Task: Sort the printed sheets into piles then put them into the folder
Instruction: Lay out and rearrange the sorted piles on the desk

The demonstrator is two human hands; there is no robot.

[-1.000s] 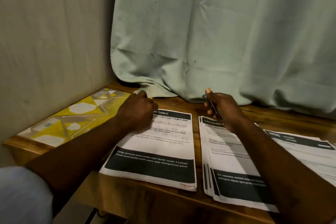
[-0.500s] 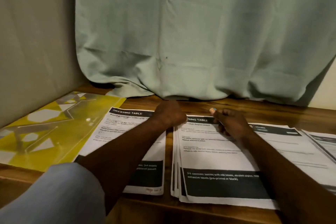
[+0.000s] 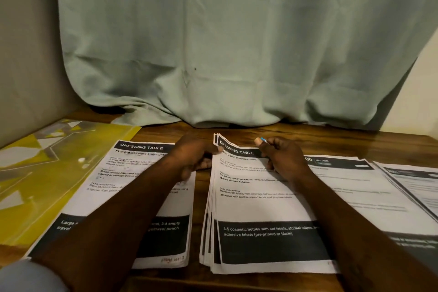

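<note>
A thick stack of printed sheets (image 3: 256, 208) headed "Dressing Table" lies in the middle of the wooden table (image 3: 308, 140). My left hand (image 3: 194, 157) pinches its top-left corner, and that corner of several sheets curls up off the stack. My right hand (image 3: 284, 161) rests on the stack's upper right part and grips a thin pen (image 3: 263, 141) with a blue end. A single "Dressing Table" sheet (image 3: 132, 170) lies to the left, partly under my left forearm. The yellow patterned folder (image 3: 47, 173) lies flat at the far left.
A pile headed "Kitchen" (image 3: 367, 197) lies right of the middle stack, and another pile (image 3: 422, 182) runs off the right edge. A pale green curtain (image 3: 237, 54) hangs down to the table's back edge. A wall closes the left side.
My left hand has left the single sheet, moved right to the middle stack and lifted its top-left corner. My right hand stays on the stack with the pen. The view has shifted right.
</note>
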